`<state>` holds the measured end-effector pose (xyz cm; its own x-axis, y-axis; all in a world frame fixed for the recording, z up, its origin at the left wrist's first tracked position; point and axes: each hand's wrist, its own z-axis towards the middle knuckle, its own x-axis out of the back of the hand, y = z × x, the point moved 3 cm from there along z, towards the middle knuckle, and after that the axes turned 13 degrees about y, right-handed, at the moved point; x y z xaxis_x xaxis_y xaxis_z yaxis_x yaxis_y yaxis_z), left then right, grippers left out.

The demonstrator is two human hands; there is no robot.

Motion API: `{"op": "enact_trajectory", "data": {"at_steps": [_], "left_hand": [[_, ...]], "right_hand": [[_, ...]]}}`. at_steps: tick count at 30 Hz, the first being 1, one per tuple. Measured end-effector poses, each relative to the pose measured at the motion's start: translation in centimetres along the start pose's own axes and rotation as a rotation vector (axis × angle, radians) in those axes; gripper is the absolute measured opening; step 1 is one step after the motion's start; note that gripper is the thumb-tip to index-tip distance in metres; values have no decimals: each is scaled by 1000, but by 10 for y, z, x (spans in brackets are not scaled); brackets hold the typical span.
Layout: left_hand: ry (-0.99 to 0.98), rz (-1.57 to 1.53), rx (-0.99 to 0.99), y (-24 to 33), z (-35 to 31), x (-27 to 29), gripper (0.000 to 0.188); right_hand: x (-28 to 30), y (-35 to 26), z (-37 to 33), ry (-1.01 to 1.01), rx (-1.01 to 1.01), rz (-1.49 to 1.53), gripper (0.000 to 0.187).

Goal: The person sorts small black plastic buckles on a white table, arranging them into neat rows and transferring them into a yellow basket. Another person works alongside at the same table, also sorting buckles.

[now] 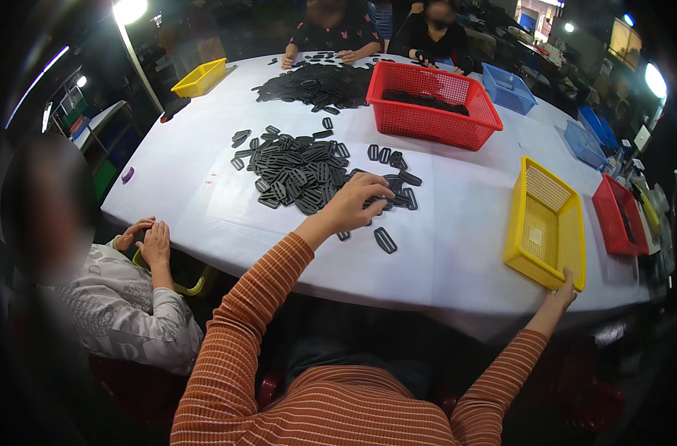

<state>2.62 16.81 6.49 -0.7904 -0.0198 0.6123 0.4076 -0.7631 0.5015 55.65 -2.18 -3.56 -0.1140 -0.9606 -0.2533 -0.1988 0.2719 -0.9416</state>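
A heap of black plastic slide buckles (297, 167) lies in the middle of the white table. My left hand (357, 199) reaches over the right side of this heap, its fingers bent and apart, with nothing visible between them. Several buckles lie under and around the fingertips, and one loose buckle (384, 240) rests nearer to me. At the right, my right hand (564, 292) grips the near corner of a yellow plastic basket (514, 249). The basket has mesh walls and a small pale patch on its bottom; no buckles show inside.
A red basket (435, 134) with black pieces stands beyond the heap, beside a larger dark pile (316, 83). Blue baskets (508, 89) and a smaller red basket (610, 215) line the right side. Co-workers sit at the far edge; another person's hands (154, 241) are at the left edge.
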Motion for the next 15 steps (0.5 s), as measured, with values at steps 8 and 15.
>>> {"op": "enact_trajectory", "data": {"at_steps": [8, 15], "left_hand": [[229, -373, 264, 89, -51, 60, 42], [-45, -829, 635, 156, -178, 62, 79]], "right_hand": [[43, -88, -77, -508, 190, 248, 60], [100, -76, -231, -1197, 39, -257, 58]]}}
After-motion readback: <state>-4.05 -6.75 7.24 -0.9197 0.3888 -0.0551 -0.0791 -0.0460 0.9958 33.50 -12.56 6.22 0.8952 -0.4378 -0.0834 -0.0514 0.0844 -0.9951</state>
